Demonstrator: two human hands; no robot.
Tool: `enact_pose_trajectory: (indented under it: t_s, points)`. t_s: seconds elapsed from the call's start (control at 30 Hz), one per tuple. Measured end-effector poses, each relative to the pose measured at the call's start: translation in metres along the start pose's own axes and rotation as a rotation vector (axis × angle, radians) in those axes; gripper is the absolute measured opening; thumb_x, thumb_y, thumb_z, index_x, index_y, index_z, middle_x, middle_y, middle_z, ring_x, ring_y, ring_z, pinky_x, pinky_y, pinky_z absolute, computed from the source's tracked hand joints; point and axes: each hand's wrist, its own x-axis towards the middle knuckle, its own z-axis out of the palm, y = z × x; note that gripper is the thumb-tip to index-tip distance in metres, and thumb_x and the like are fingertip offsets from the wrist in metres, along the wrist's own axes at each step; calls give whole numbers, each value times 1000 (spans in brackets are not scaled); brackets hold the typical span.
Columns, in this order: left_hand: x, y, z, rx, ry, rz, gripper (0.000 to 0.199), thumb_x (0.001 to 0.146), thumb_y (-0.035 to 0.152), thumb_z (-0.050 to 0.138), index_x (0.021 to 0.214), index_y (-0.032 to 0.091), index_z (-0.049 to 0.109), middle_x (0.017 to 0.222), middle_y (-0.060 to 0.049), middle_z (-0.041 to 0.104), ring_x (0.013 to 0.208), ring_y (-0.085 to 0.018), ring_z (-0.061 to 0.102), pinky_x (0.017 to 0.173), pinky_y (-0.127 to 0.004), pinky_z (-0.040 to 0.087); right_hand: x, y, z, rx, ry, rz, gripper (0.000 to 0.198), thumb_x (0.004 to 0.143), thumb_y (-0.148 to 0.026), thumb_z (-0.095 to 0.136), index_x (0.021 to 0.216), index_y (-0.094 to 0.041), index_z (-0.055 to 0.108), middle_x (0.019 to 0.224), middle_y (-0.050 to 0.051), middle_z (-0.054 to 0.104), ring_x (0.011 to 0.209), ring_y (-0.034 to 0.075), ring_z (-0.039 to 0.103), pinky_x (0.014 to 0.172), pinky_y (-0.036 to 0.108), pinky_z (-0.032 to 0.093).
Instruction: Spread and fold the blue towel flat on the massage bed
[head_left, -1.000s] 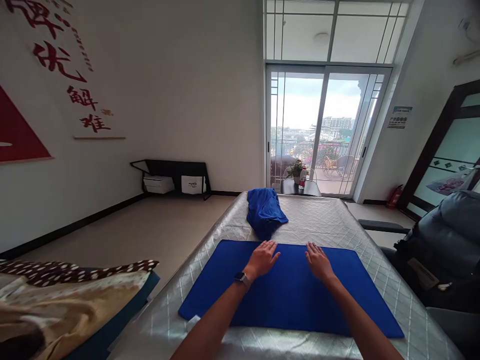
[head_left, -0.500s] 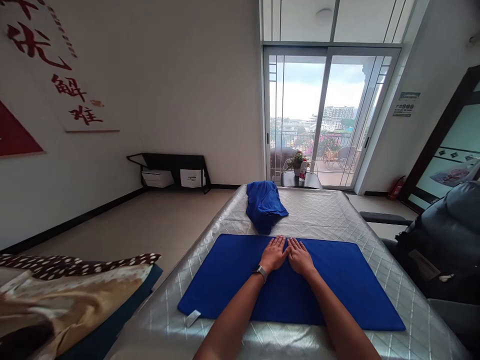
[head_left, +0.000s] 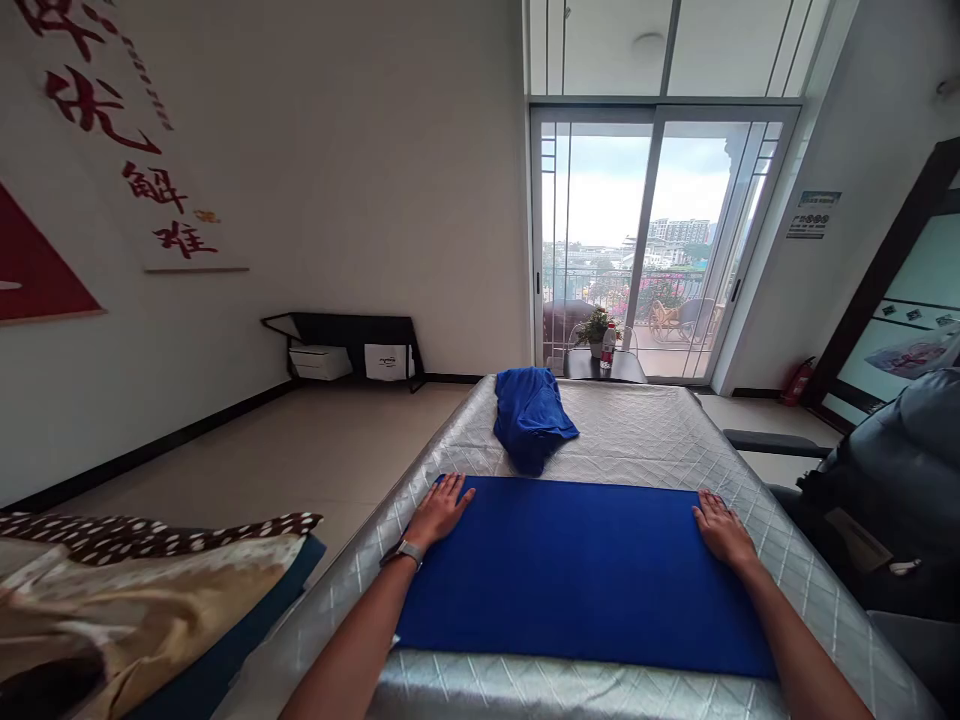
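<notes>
A blue towel [head_left: 577, 570] lies spread flat across the silver quilted table cover [head_left: 630, 420]. My left hand [head_left: 441, 512], with a watch at the wrist, rests flat on the towel's far left corner, fingers stretched out. On the far right corner lies my right hand [head_left: 724, 530], palm down with its fingers apart. Neither hand grasps anything. Beyond the towel's far edge sits a crumpled blue cloth [head_left: 534, 415] in a heap. My left forearm covers part of the towel's near left side.
Patterned bedding or cloth [head_left: 172, 600] is piled at the lower left. A black bag [head_left: 900, 500] stands along the right side. Past the table's far end, a small dark table [head_left: 600, 367] holds a potted plant [head_left: 596, 328] and a bottle [head_left: 607, 345]. A low black shelf [head_left: 352, 330] stands by the wall.
My hands have slid apart from the middle of the towel's far edge, the left one to the left corner and the right one to the right corner. The camera view has shifted slightly.
</notes>
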Motion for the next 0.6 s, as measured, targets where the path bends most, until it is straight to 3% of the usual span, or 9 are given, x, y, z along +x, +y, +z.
enact_pose_trajectory:
  t_s: [0.1,0.2,0.27,0.37,0.5,0.6]
  points:
    - [0,-40,-2,30,27,-111,77,100,60,20,156,7,34,163,-18,31,152,-30,26,123,-51,23,4,29,6,-6,-6,51,43,96,-44,61,135,-24,57,146,11,51,128,27,53,108,54,44]
    - [1,-54,5,51,49,-141,79,100,61,20,156,7,33,163,-18,30,153,-29,25,123,-49,24,8,46,15,-15,-16,96,54,98,-48,56,145,-23,49,156,12,41,140,31,42,116,60,31]
    - [2,-54,9,62,56,-141,78,100,61,20,156,8,33,164,-16,30,153,-28,24,123,-48,24,9,51,19,-22,-26,117,57,103,-45,40,153,-18,39,163,14,32,149,29,31,122,57,21]
    - [5,-51,7,72,52,-144,80,99,61,20,155,7,36,163,-17,32,152,-28,27,123,-45,25,8,50,18,-36,-41,128,61,104,-35,20,157,-8,31,165,15,27,153,24,22,125,46,16]
    - [11,-40,-13,81,68,-178,86,96,66,20,149,3,45,154,-22,46,147,-33,38,120,-49,28,4,35,0,-52,-14,98,63,98,-30,23,156,-5,35,162,18,31,154,26,19,125,51,7]
    - [10,-10,-29,83,144,-177,90,96,67,16,148,-1,44,152,-27,46,146,-40,36,120,-58,24,0,3,-16,-30,23,23,63,98,-26,22,156,-4,32,162,19,29,154,26,17,125,49,5]
